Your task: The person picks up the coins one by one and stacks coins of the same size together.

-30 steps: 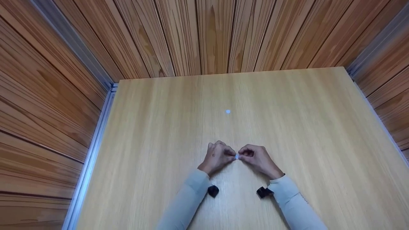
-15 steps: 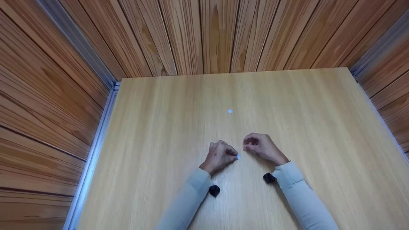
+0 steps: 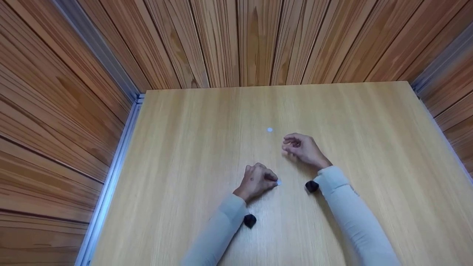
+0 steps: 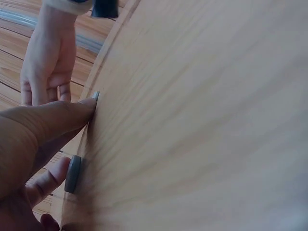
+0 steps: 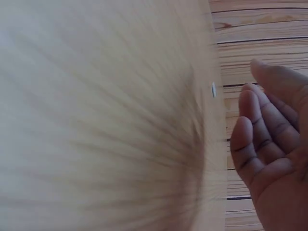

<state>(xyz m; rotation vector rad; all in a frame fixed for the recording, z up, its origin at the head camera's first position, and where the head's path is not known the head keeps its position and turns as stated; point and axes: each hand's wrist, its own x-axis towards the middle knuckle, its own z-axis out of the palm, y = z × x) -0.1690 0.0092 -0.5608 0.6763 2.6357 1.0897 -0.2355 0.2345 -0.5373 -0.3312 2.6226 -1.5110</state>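
In the head view my left hand [image 3: 257, 181] pinches a small white disc [image 3: 279, 182] low over the wooden table. The disc's pale edge shows past the thumb tip in the left wrist view. A dark grey, rounded piece [image 4: 73, 174], seen edge-on, sits against another finger of that hand; the head view hides it. Farther forward and to the right is my right hand [image 3: 301, 149], its fingers loosely bent with nothing visible in them. A second small white disc [image 3: 269, 129] lies flat on the table, apart from that hand, ahead and a little to its left.
The pale wooden table [image 3: 192, 140] has its far edge against a wall of wooden planks [image 3: 258, 44]. Metal rails [image 3: 122, 144] run along its sides. A small black wrist camera [image 3: 249, 221] is worn at the left cuff, another black camera [image 3: 312, 186] at the right.
My right hand has come away from the left hand's disc and moved forward towards the far disc. My left hand stays nearly in place with its disc; the head view has shifted slightly.
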